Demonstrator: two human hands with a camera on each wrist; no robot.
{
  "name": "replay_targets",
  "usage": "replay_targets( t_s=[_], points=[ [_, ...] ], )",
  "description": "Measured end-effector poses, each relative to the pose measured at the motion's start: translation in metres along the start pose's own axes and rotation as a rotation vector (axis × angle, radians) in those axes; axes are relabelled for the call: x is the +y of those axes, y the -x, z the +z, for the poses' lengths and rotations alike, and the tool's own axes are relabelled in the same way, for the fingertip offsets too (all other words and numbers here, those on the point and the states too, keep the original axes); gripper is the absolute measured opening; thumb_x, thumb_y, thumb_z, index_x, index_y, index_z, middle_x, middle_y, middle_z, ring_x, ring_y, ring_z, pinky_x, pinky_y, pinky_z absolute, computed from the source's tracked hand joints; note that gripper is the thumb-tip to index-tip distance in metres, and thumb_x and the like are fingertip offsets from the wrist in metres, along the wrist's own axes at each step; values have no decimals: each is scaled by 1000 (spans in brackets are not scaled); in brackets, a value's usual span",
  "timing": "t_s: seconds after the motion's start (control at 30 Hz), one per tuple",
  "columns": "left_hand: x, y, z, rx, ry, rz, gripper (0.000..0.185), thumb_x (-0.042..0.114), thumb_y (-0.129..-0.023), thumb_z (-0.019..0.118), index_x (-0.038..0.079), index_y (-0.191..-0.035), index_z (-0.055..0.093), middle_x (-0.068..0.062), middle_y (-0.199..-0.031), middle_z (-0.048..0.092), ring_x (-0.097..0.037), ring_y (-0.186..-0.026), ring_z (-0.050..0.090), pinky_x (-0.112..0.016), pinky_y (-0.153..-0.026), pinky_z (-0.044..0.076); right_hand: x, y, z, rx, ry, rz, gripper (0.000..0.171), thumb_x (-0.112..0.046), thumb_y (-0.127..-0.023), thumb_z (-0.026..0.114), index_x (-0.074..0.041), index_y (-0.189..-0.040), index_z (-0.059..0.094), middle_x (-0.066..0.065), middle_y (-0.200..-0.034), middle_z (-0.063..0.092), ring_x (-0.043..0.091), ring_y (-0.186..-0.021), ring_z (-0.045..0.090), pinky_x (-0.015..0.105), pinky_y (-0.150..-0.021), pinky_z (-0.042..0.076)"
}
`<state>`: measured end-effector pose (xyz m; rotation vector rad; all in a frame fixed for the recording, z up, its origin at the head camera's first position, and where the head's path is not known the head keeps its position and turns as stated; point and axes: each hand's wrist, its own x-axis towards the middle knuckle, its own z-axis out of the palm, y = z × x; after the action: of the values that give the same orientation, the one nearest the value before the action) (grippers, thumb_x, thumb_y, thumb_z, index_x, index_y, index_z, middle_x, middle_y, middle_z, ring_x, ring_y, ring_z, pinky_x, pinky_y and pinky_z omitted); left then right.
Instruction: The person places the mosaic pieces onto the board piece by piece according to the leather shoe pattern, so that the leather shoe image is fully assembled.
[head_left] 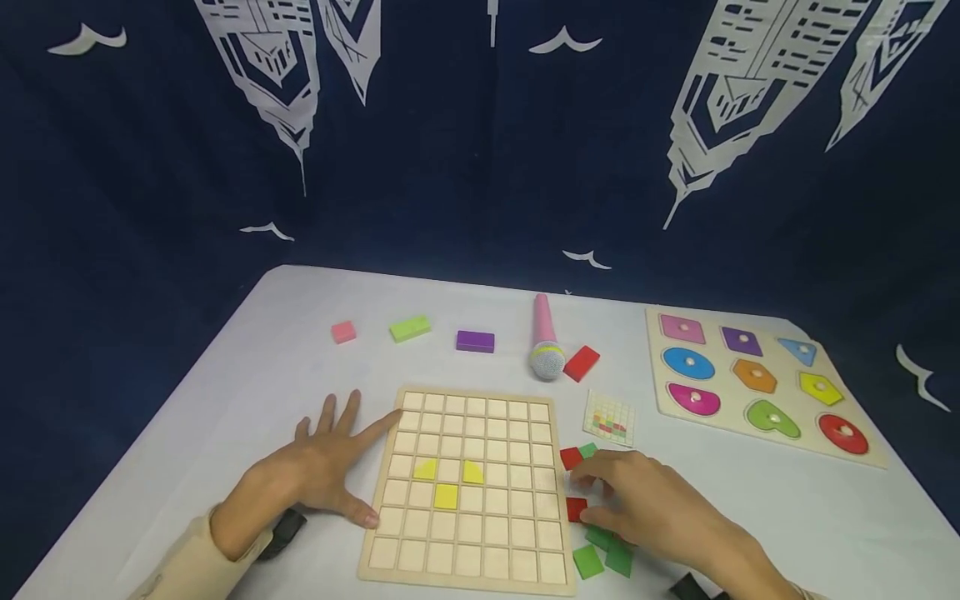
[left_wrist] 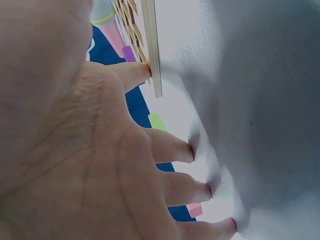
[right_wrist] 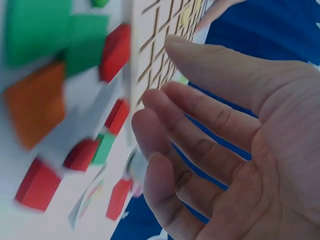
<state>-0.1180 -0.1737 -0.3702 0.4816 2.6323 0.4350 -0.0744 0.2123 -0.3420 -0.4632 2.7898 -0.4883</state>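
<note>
One wooden grid board (head_left: 471, 487) lies on the white table (head_left: 247, 358), seven squares across and seven down by my count, with three yellow pieces (head_left: 447, 483) seated in it: two quarter-round ones side by side and one square just below between them. The left hand (head_left: 318, 471) lies flat on the table against the board's left edge, fingers spread and straight, index tip and thumb touching the frame, holding nothing. The right hand (head_left: 645, 500) hovers over the loose tiles (head_left: 592, 533) just right of the board, fingers relaxed and slightly bent; the right wrist view shows them gripping nothing. Of those tiles I count two red and about three green showing, others perhaps hidden under the hand. Beyond the board sit four blocks, one pink (head_left: 343, 332), one green (head_left: 409, 328), one purple (head_left: 476, 341), one red (head_left: 581, 363), plus one pink toy microphone (head_left: 545, 337), one small pattern card (head_left: 610, 418) and one shape puzzle (head_left: 757, 383) holding nine knobbed pieces. No writing is readable anywhere.
</note>
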Motion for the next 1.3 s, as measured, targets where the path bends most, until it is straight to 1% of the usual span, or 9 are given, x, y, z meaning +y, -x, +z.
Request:
replay_targets(
  t_s=[0.13, 0.27, 0.4, 0.5, 0.63, 0.73, 0.9, 1.17, 1.3],
  points=[
    [-1, 1, -1, 6, 7, 8, 129, 58, -55, 91, 32, -160, 20, -34, -163, -2, -61, -146, -5, -82, -107, 7, 16, 7, -1, -22, -41, 73, 34, -30, -77, 86, -26, -109, 73, -21, -88, 62, 5, -76, 51, 21, -67, 47],
    [-1, 1, -1, 9, 11, 12, 129, 58, -55, 91, 32, -160, 20, -34, -163, -2, -62, -146, -5, -82, -107, 7, 25, 12, 3, -33, -22, 142, 38, -28, -77, 86, -27, -112, 74, -18, -80, 58, 6, -75, 50, 21, -65, 45],
    [-1, 1, 0, 10, 11, 15, 130, 58, -54, 91, 32, -160, 20, -35, -162, -2, -62, -146, -5, -83, -107, 7, 31, 15, 8, -44, -8, 215, 42, -28, -73, 89, -28, -112, 73, -18, -87, 63, 6, -80, 53, 28, -76, 53],
    [-1, 0, 0, 12, 12, 22, 130, 59, -55, 91, 31, -160, 20, -36, -162, -2, -63, -145, -5, -83, -106, 6, 36, 17, 11, -45, -15, 245, 45, -26, -70, 91, -25, -111, 73, -16, -94, 67, 8, -83, 55, 36, -84, 56],
    [0, -1, 0, 17, 10, 20, 130, 59, -54, 91, 32, -160, 20, -36, -162, -2, -63, -145, -5, -83, -106, 6, 40, 18, 16, -51, -28, 285, 44, -20, -69, 91, -22, -109, 73, -13, -95, 67, 10, -84, 55, 36, -85, 56],
    [-1, -1, 0, 16, 9, 12, 130, 59, -53, 91, 32, -160, 21, -35, -162, -2, -62, -146, -5, -82, -107, 6, 41, 18, 20, -55, -37, 308, 42, -18, -69, 91, -23, -107, 73, -12, -93, 65, 11, -83, 54, 33, -82, 56],
    [-1, -1, 1, 15, 3, 13, 131, 59, -53, 91, 31, -160, 21, -35, -162, -1, -62, -146, -5, -83, -107, 6, 41, 17, 24, -50, -31, 319, 38, -18, -70, 90, -23, -104, 74, -9, -89, 62, 13, -82, 53, 30, -76, 53],
    [-1, -1, 1, 12, 2, 19, 130, 60, -55, 90, 32, -160, 19, -35, -162, -2, -62, -146, -5, -82, -107, 6, 38, 18, 28, -55, -3, 336, 39, -18, -70, 90, -23, -106, 73, -8, -96, 65, 14, -83, 54, 34, -79, 54],
    [-1, -1, 2, 11, -4, 16, 130, 59, -55, 90, 32, -160, 20, -35, -163, -2, -62, -146, -5, -82, -107, 7, 38, 19, 27, -32, 43, 284, 38, -19, -68, 90, -25, -103, 75, -10, -97, 69, 13, -83, 55, 35, -81, 55]
  ],
)
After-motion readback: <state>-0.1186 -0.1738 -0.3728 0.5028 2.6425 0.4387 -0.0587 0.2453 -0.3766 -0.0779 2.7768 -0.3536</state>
